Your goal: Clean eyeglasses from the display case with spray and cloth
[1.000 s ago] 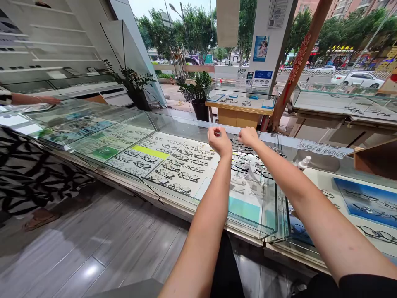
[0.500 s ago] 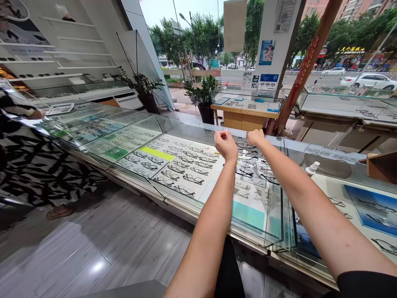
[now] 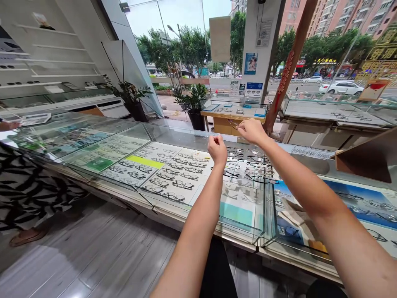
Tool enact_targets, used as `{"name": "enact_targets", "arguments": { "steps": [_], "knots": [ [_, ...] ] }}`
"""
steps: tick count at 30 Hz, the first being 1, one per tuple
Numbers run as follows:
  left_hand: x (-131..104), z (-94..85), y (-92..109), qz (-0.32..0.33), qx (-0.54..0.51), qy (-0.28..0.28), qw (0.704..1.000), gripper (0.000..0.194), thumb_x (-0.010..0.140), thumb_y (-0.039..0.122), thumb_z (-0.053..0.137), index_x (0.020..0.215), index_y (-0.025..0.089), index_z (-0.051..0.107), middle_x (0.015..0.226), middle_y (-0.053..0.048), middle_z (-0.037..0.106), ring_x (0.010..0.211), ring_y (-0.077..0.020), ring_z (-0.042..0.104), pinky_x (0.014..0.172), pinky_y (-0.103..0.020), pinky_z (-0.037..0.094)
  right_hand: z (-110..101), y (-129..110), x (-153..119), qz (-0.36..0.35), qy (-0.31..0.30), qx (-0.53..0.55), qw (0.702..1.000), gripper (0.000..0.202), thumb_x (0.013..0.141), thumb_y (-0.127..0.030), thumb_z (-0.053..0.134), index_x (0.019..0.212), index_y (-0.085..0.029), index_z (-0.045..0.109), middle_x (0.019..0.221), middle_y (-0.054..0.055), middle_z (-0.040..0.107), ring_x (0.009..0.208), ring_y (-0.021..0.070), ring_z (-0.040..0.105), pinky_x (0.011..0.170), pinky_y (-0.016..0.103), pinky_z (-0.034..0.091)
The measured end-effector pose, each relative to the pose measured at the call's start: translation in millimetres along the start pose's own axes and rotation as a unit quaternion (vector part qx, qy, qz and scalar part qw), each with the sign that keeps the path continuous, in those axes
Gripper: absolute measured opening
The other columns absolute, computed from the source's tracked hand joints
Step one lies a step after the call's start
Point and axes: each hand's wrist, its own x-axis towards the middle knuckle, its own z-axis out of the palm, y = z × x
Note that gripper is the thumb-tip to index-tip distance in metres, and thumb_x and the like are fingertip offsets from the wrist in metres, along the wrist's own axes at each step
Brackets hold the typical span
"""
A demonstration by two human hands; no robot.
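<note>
My left hand [image 3: 217, 149] is curled closed above the glass display case [image 3: 149, 207], with its fingers bunched together; anything inside them is too small or hidden. Further right and slightly higher, my right hand [image 3: 252, 130] has its fingers closed on a thin, dark, looped item [image 3: 232, 123] that juts out to the left; its exact kind is unclear. The two hands are apart. Beneath them, several rows of eyeglasses [image 3: 187, 170] lie on white panels inside the case, and more dark eyeglasses [image 3: 259, 178] lie below my right hand.
Blue display mats [image 3: 359, 194] with eyeglasses lie at right, near a brown wooden box [image 3: 366, 159]. Across the counter stand a potted plant [image 3: 195, 103] and a smaller display table [image 3: 234, 120]. At far left, a person in a patterned garment [image 3: 34, 188] stands by the counter.
The view has swung right and shifted. My right hand has risen away from the case, and the thin dark item now shows at its fingertips. My left hand stays curled.
</note>
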Motion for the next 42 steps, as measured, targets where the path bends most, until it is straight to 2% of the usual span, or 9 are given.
{"name": "enact_targets", "arguments": {
  "steps": [6,10,13,16,20,26,32,37,42],
  "knots": [
    [-26,2.7,37,0.058,-0.044,-0.079,0.994,0.016,0.104,0.035,0.062,0.093,0.024,0.058,0.085,-0.002,0.067,0.078,-0.0190,0.062,0.080,-0.033,0.047,-52,36,-119,-0.035,0.156,0.143,0.977,0.034,0.105,-0.037,0.056,0.116,-0.022,0.085,0.132,0.010,0.081,0.125,0.0350,0.067,0.110,0.057,0.046],
    [-54,14.2,82,0.097,-0.108,-0.145,0.979,0.010,0.099,0.031,0.068,0.096,0.024,0.062,0.091,-0.003,0.069,0.085,-0.0192,0.064,0.081,-0.033,0.047,-55,66,-191,0.003,0.245,0.206,0.947,0.029,0.103,-0.038,0.062,0.119,-0.026,0.084,0.127,0.009,0.082,0.125,0.0331,0.068,0.111,0.058,0.049],
    [-73,28.3,111,0.115,-0.133,-0.215,0.961,0.017,0.099,0.035,0.067,0.087,0.023,0.064,0.090,-0.004,0.070,0.087,-0.0193,0.064,0.082,-0.033,0.047,-44,88,-222,0.029,0.301,0.229,0.925,0.029,0.102,-0.038,0.064,0.118,-0.027,0.084,0.126,0.010,0.083,0.124,0.0326,0.069,0.111,0.058,0.052],
    [-90,41.4,123,0.114,-0.155,-0.276,0.942,0.021,0.100,0.038,0.067,0.086,0.023,0.064,0.086,-0.003,0.069,0.082,-0.0183,0.062,0.080,-0.032,0.046,-31,104,-233,0.034,0.333,0.234,0.913,0.031,0.101,-0.039,0.063,0.119,-0.026,0.084,0.127,0.010,0.083,0.124,0.0326,0.069,0.112,0.059,0.052],
    [-109,48.1,114,0.120,-0.168,-0.322,0.924,0.023,0.101,0.041,0.067,0.088,0.023,0.063,0.090,-0.003,0.069,0.085,-0.0185,0.061,0.081,-0.033,0.045,-21,110,-236,0.036,0.333,0.232,0.913,0.032,0.102,-0.040,0.062,0.122,-0.026,0.083,0.129,0.010,0.082,0.125,0.0323,0.068,0.114,0.059,0.052],
    [-115,45.8,97,0.052,-0.191,-0.369,0.908,0.036,0.098,0.055,0.070,0.086,0.022,0.060,0.089,-0.003,0.064,0.080,-0.0169,0.056,0.078,-0.031,0.046,-17,93,-237,-0.009,0.311,0.234,0.921,0.031,0.104,-0.034,0.060,0.125,-0.025,0.082,0.130,0.009,0.082,0.125,0.0306,0.067,0.114,0.056,0.052],
    [-116,47.1,105,-0.010,-0.241,-0.427,0.872,0.059,0.087,0.077,0.075,0.082,0.023,0.054,0.082,-0.002,0.057,0.075,-0.0163,0.052,0.072,-0.030,0.046,-14,78,-238,-0.031,0.285,0.237,0.928,0.031,0.105,-0.033,0.059,0.125,-0.025,0.081,0.131,0.008,0.081,0.124,0.0303,0.066,0.112,0.054,0.052],
    [-120,45.9,111,-0.037,-0.283,-0.472,0.834,0.059,0.083,0.074,0.082,0.080,0.022,0.055,0.082,-0.001,0.057,0.076,-0.0160,0.050,0.072,-0.029,0.044,-10,78,-238,-0.014,0.275,0.225,0.935,0.031,0.105,-0.034,0.059,0.126,-0.025,0.080,0.133,0.008,0.080,0.127,0.0307,0.065,0.113,0.054,0.051],
    [-122,44.0,112,-0.067,-0.286,-0.491,0.820,0.057,0.083,0.068,0.086,0.079,0.020,0.056,0.074,0.002,0.050,0.069,-0.0128,0.041,0.066,-0.027,0.036,-6,79,-237,-0.015,0.303,0.218,0.928,0.030,0.105,-0.033,0.060,0.124,-0.024,0.081,0.131,0.009,0.081,0.122,0.0318,0.066,0.110,0.056,0.051]
  ]
}}
